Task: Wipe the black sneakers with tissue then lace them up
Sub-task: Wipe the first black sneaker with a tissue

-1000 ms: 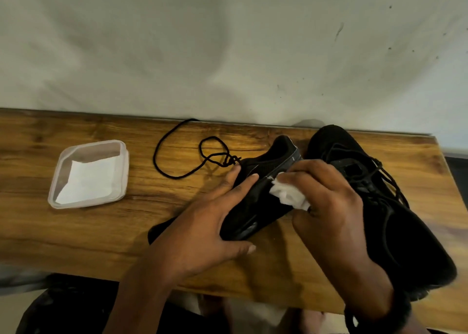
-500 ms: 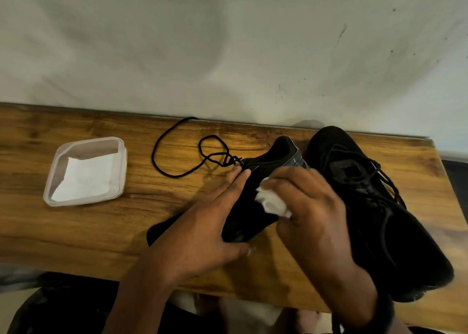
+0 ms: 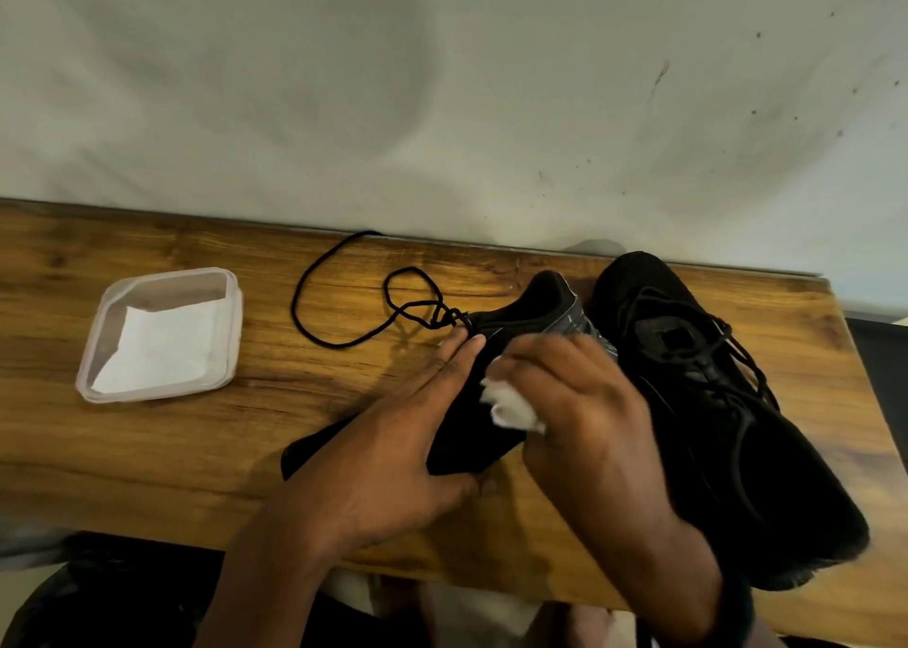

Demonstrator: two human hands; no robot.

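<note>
Both hands meet: left hand still grips the unlaced black sneaker; right hand, fingers pinching crumpled white tissue, has slid toeward.

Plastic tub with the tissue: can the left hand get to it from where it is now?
Probably yes. The left hand holds the unlaced sneaker, so it must let go first. Between it and the plastic tub lies only bare table, with the loose lace farther back.

A wooden table is set against a pale, speckled wall, with shadows cast across it.
</note>
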